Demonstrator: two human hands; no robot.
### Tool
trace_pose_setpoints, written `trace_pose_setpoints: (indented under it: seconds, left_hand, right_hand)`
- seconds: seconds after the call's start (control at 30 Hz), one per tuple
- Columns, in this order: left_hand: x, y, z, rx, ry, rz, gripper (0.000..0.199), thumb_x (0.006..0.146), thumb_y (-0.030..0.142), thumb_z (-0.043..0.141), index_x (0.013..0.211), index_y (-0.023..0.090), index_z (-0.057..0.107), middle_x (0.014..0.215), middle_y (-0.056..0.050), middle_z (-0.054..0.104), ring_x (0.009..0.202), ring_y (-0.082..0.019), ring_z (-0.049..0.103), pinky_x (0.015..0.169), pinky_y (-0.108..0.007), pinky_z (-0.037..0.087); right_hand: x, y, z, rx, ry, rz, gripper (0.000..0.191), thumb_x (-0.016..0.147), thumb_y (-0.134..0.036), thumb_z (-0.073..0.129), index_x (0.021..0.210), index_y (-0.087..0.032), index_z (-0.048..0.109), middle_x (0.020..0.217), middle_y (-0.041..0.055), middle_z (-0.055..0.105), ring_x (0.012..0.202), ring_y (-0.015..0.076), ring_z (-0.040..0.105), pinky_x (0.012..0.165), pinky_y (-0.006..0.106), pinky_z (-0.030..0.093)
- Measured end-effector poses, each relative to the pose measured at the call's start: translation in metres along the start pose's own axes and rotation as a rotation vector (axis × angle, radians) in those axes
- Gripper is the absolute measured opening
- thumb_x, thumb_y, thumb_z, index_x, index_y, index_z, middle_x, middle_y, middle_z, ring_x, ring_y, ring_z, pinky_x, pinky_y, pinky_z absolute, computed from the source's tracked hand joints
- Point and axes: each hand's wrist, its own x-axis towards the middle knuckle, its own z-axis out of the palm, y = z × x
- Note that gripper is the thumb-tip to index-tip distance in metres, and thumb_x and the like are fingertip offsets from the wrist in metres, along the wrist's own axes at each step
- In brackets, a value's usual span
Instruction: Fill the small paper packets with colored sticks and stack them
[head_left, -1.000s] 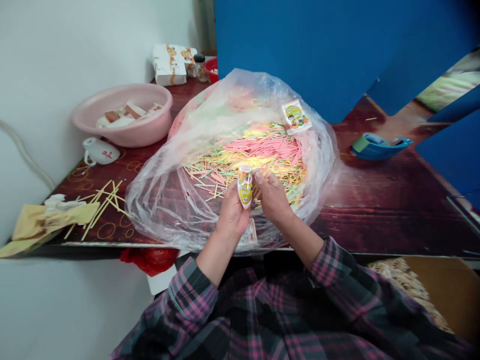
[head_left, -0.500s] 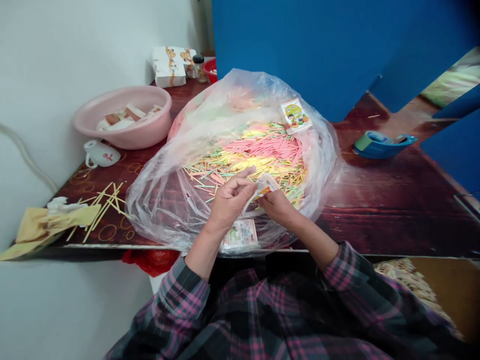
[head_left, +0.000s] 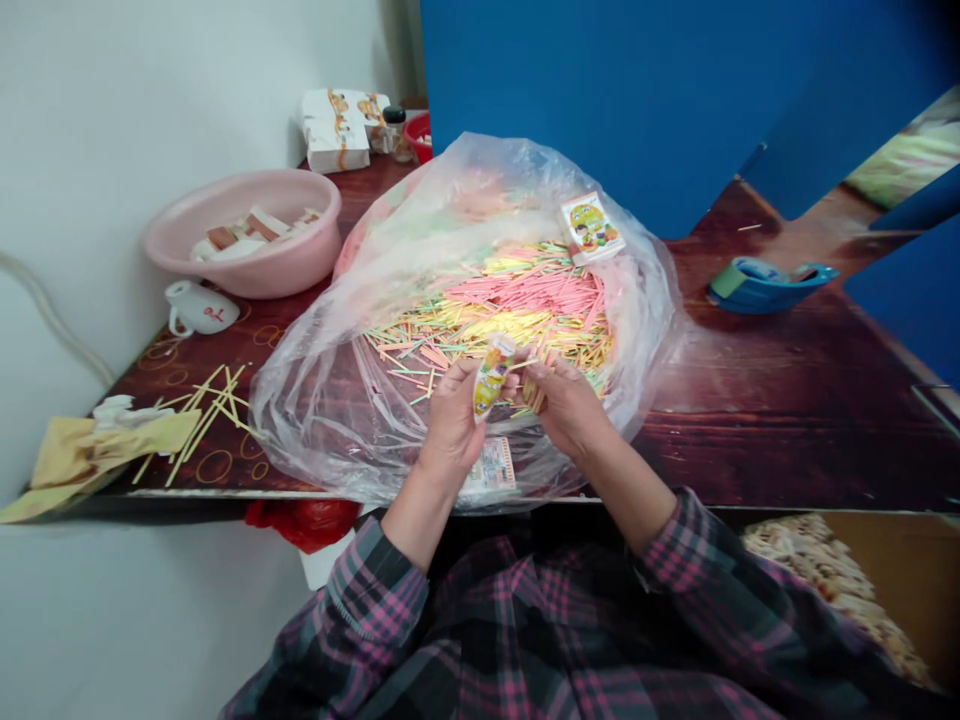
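My left hand grips a small printed packet, tilted upright, over the front of a clear plastic bag. Beside it, my right hand pinches several thin sticks, with one pointing toward the packet. Inside the open bag lies a heap of short pink, yellow and green sticks. A printed packet rests on the bag's back right, and another flat packet lies at the front, partly behind my left wrist.
On the dark table, a pink basin, a white cup, long sticks and yellow paper are at left. A blue tape dispenser sits at right. White printed cartons stand behind.
The packet has come upright in my left hand, its yellow printed face now showing. My right hand has let go of it and now holds sticks close beside it.
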Motion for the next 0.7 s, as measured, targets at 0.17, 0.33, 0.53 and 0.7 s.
trace_pose_setpoints:
  seconds: [0.17, 0.33, 0.53, 0.7]
  left_hand:
    - [-0.002, -0.013, 0.004, 0.074, 0.044, 0.033, 0.031, 0.069, 0.041, 0.086, 0.076, 0.019, 0.065, 0.069, 0.000, 0.071, 0.075, -0.018, 0.073, 0.074, -0.031, 0.058]
    - [0.003, -0.019, -0.005, 0.112, 0.146, 0.105, 0.025, 0.071, 0.037, 0.083, 0.076, 0.019, 0.067, 0.073, 0.001, 0.071, 0.076, -0.014, 0.069, 0.078, -0.028, 0.055]
    - [0.002, -0.024, -0.004, 0.116, 0.151, 0.097, 0.024, 0.072, 0.037, 0.082, 0.076, 0.018, 0.068, 0.072, 0.003, 0.068, 0.072, -0.012, 0.064, 0.075, -0.026, 0.051]
    - [-0.003, -0.019, -0.003, 0.257, 0.108, 0.138, 0.021, 0.072, 0.036, 0.081, 0.076, 0.019, 0.070, 0.075, 0.002, 0.067, 0.069, -0.011, 0.059, 0.071, -0.024, 0.047]
  right_hand:
    - [-0.003, 0.007, 0.014, 0.061, 0.100, -0.050, 0.022, 0.080, -0.042, 0.068, 0.087, -0.024, 0.059, 0.074, -0.0026, 0.058, 0.063, 0.0126, 0.051, 0.060, 0.026, 0.047]
    - [-0.010, 0.015, 0.010, 0.035, 0.107, -0.094, 0.023, 0.086, -0.043, 0.066, 0.097, -0.024, 0.063, 0.087, 0.0005, 0.064, 0.077, 0.0146, 0.058, 0.067, 0.027, 0.050]
    - [-0.017, 0.021, 0.015, -0.090, 0.159, -0.152, 0.027, 0.088, -0.050, 0.061, 0.093, -0.024, 0.059, 0.090, 0.0002, 0.063, 0.076, 0.0144, 0.056, 0.070, 0.028, 0.049]
    - [-0.011, 0.018, 0.008, -0.197, 0.195, -0.152, 0.032, 0.087, -0.055, 0.061, 0.081, -0.024, 0.055, 0.075, -0.0025, 0.058, 0.065, 0.0135, 0.051, 0.065, 0.028, 0.047]
